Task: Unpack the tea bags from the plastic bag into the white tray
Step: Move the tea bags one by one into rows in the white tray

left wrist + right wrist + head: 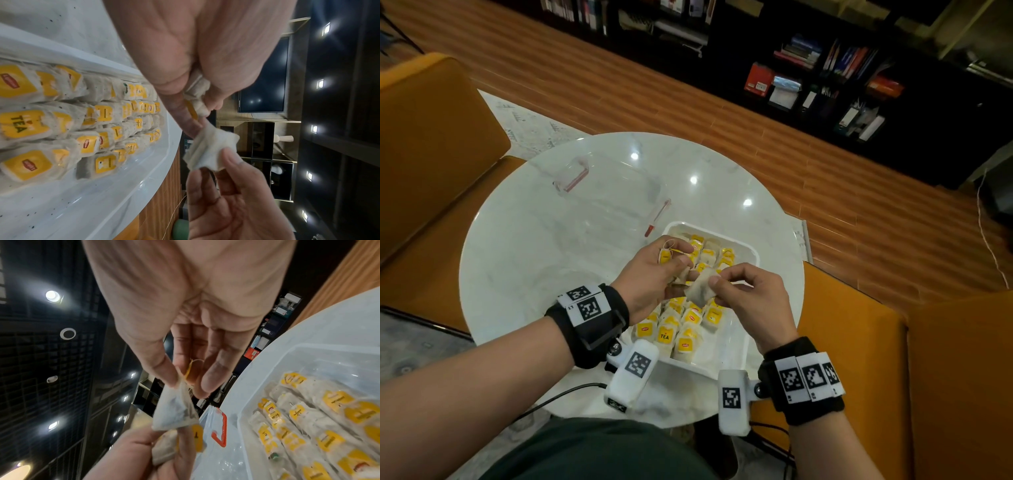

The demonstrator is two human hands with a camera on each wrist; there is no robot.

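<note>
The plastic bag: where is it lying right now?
In the head view the plastic bag lies flat on the round table, beyond and to the left of the white tray, untouched by either hand.

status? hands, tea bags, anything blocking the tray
Left hand grips a few tea bags. Right hand pinches one tea bag above the white tray. Nothing blocking.

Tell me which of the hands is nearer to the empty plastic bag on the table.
Left. The left hand, gripping a bunch of tea bags, sits just beside the plastic bag and its red strip. The right hand, pinching one tea bag, is over the white tray, farther away.
</note>
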